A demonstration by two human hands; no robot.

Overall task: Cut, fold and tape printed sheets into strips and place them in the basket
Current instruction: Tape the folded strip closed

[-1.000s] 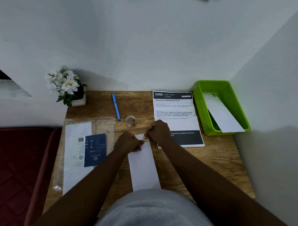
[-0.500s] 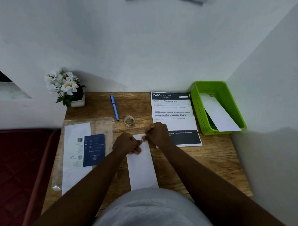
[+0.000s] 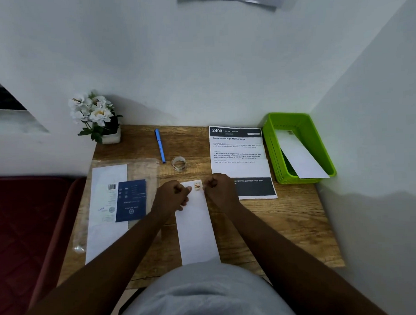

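Underneath, wooden desk [image 3: 287, 216], white corner walls [image 3: 199, 63]

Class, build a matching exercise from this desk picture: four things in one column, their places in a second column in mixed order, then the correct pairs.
Things
1. blue pen
2. tape roll
3. green basket
4. flower pot

Places
A. far left corner of the desk, against the wall
B. far right of the desk, with a white strip inside
C. just beyond the two hands, near the pen's tip
D. lying between the flowers and the printed sheet

Pairs: 1-D, 2-C, 3-B, 4-A
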